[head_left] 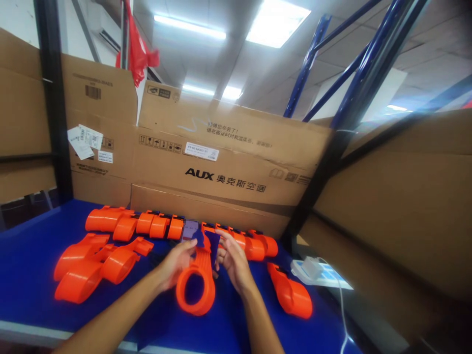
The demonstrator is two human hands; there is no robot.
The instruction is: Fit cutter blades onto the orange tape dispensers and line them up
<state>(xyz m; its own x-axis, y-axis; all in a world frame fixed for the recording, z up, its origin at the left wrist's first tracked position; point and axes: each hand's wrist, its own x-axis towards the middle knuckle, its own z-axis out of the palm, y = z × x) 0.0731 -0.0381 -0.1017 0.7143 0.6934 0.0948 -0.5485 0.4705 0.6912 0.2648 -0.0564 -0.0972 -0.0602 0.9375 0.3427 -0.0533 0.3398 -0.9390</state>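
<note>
You have the orange ring-ended part (196, 287) in both hands, just above the blue table (29, 255), ring end towards you. Your left hand (176, 263) is curled round its narrow neck, thumb on top. Your right hand (232, 263) is pinched shut at the same end, where a dark blue piece (207, 244) sits. The blur hides whether those fingertips grip that piece or the orange plastic. The part looks like light, stiff moulded plastic, smooth and probably a little slippery. The neck gives the surest hold, and the ring offers a second grip. More orange parts lie in a row (147, 225) behind and in a pile (92, 268) to your left.
</note>
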